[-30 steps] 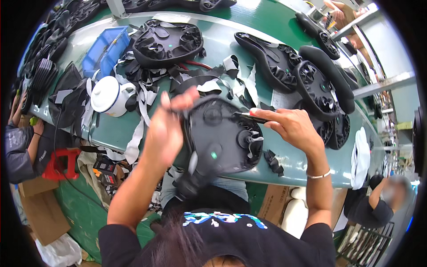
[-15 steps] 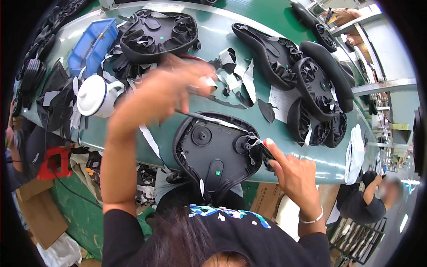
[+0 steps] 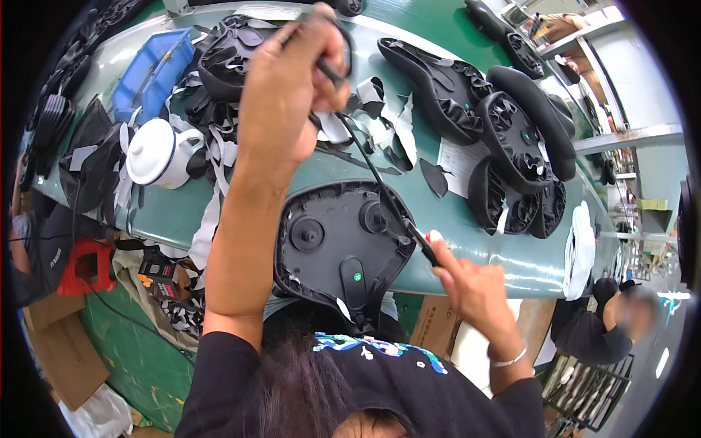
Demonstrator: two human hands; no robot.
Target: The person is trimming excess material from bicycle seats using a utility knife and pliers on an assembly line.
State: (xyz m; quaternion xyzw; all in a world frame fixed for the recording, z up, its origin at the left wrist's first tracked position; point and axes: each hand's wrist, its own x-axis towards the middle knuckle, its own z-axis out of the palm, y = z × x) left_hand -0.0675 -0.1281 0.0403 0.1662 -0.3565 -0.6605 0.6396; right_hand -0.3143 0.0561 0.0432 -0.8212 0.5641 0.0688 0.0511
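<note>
Two hands work over a black saddle base that lies upside down at the near edge of the green table. The left hand is raised high above the base and is closed around black scissors, whose handles show at its fingers. A thin black strip runs from this closed hand down to the right hand. The right hand pinches the lower end of the strip between thumb and forefinger, just at the right rim of the base. Left of the raised hand stands a white pot with a lid, and farther left a blue bin. To the right of the strip, more black saddles lie together, and scraps of black and white material lie between them and the raised hand.
</note>
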